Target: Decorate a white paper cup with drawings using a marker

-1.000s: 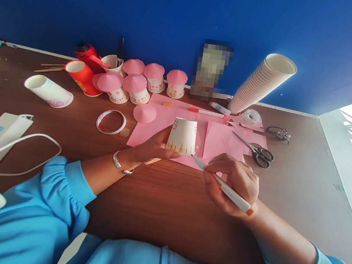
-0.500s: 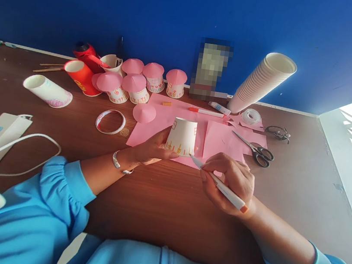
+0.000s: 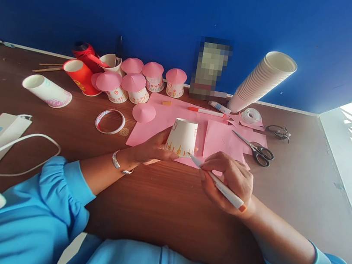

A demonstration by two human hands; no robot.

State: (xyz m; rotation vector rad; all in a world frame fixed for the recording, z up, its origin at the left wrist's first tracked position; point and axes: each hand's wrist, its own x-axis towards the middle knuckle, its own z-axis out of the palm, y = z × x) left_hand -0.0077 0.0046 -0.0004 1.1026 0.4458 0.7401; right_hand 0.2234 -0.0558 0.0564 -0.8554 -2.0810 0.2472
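Right of a thin white-and-red ring (image 3: 98, 125), the left hand (image 3: 152, 149) curls around an upside-down white paper cup (image 3: 184, 135) with red and yellow drawings, before flat pink paper (image 3: 162, 114), while an orange-ended white marker (image 3: 225, 192), pinched in the closed right hand (image 3: 230, 179), has its tip at the cup's lower edge.

Open tabletop (image 3: 152, 207) on my side; beyond my right hand (image 3: 230, 179), scissors (image 3: 255, 149) and 1 tall cup stack (image 3: 259, 84) bar the way!
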